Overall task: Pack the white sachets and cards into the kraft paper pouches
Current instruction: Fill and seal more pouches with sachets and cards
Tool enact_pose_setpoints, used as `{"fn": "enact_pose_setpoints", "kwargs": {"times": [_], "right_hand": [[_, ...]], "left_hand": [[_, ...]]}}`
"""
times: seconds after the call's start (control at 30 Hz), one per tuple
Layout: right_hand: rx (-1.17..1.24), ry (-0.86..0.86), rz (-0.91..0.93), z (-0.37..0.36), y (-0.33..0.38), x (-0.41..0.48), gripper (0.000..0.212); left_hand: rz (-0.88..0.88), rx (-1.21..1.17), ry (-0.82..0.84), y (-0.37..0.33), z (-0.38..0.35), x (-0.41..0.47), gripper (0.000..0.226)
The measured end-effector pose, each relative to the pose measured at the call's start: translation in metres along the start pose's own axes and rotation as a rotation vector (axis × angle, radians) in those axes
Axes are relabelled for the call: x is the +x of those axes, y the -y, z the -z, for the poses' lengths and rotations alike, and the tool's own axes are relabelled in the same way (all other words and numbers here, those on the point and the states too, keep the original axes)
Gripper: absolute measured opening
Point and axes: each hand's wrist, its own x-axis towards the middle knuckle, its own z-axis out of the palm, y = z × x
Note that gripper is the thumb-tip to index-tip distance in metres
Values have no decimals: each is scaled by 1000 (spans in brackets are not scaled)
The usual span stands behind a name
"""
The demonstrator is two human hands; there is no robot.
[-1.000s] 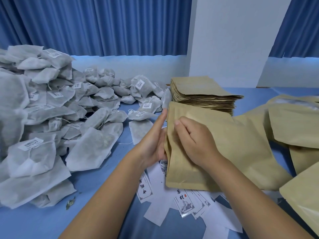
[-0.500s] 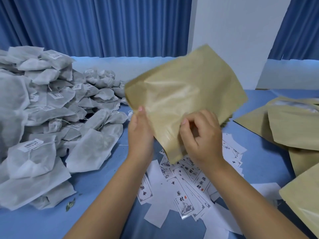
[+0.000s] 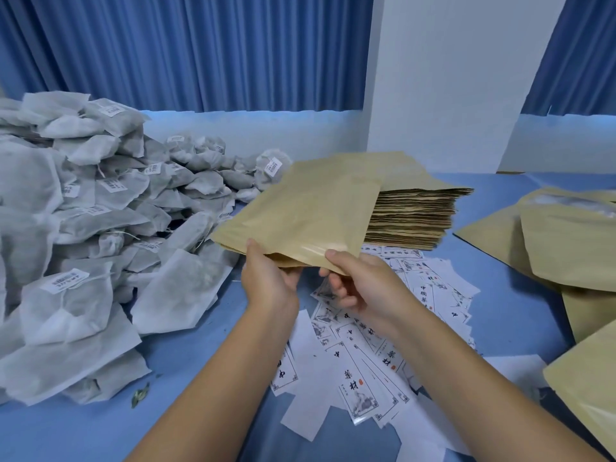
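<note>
Flat tan kraft paper pouch (image 3: 300,211) held above the blue surface (image 3: 200,361).
Left hand (image 3: 266,283) and right hand (image 3: 365,290) pinch its near edge; heaped white fabric sachets (image 3: 83,228) crowd the left.

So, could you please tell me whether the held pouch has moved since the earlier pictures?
Yes. The pouch has dropped and flattened: it no longer reaches up over the white pillar, and now lies low, overlapping the stack.

The flat tan kraft paper pouch (image 3: 300,211) is matt, glossy at its mouth; white cloth sachets (image 3: 83,215) look fibrous; white printed cards (image 3: 363,391) look smooth.
</note>
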Motion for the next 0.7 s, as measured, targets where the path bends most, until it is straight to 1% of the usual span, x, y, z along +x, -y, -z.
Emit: {"fn": "enact_pose_setpoints", "kwargs": {"times": [0.03, 0.1, 0.2, 0.27, 0.33, 0.37, 0.43, 0.47, 0.53, 0.6, 0.7], "right_hand": [[12, -9, -17, 3, 1, 1, 32], [31, -16, -44, 7, 3, 2, 28], [14, -24, -36, 10, 5, 3, 28], [-82, -58, -7, 9, 6, 3, 30], [-158, -118, 12, 8, 8, 3, 32], [-162, -145, 14, 8, 10, 2, 32], [-129, -169, 26, 8, 12, -1, 29], [-115, -169, 44, 7, 13, -2, 26], [-119, -170, 110, 7, 15, -4, 17], [-168, -187, 202, 6, 18, -5, 10], [-166, -199, 302, 8, 21, -7, 9]], "left_hand": [[56, -5, 40, 0, 0, -1, 26], [140, 44, 123, 1, -1, -5, 36], [218, 22, 147, 6, -1, -8, 44], [270, -3, 152, 5, 0, -7, 40], [291, 69, 157, 4, -1, -6, 29], [261, 140, 156, 4, -1, -6, 23], [130, 296, 167, 5, -3, -5, 14], [60, 360, 179, 6, -3, -5, 14], [-38, 440, 203, 8, -3, -8, 19], [-71, 474, 215, 11, -3, -11, 27], [-29, 454, 248, 12, -5, -15, 31]]}}
